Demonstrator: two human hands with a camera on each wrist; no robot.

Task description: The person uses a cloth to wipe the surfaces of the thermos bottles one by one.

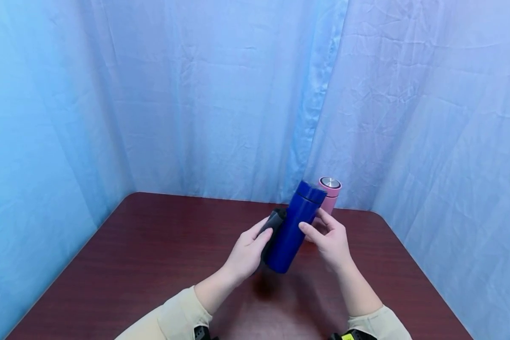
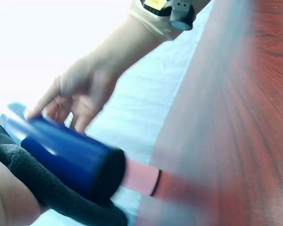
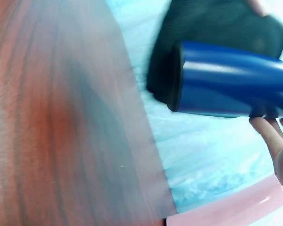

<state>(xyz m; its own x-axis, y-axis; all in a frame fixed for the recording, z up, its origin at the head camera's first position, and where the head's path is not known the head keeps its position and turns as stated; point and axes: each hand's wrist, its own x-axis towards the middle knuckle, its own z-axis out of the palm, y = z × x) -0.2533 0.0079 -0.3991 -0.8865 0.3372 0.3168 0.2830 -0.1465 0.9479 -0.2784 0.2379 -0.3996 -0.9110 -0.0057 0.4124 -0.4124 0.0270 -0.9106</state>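
Observation:
A blue thermos bottle is held tilted above the table, its top leaning to the right. My right hand grips it by its upper part, thumb on the near side and fingers behind. In my left hand is a folded dark grey cloth, held against the bottle's left side. The left wrist view shows the cloth running along the bottle's side down to its black base. In the right wrist view the cloth spreads out behind the bottle.
A pink thermos bottle with a silver-topped lid stands on the table behind my right hand, partly hidden. The dark red wooden table has rounded back corners. Light blue curtains hang around its back and sides.

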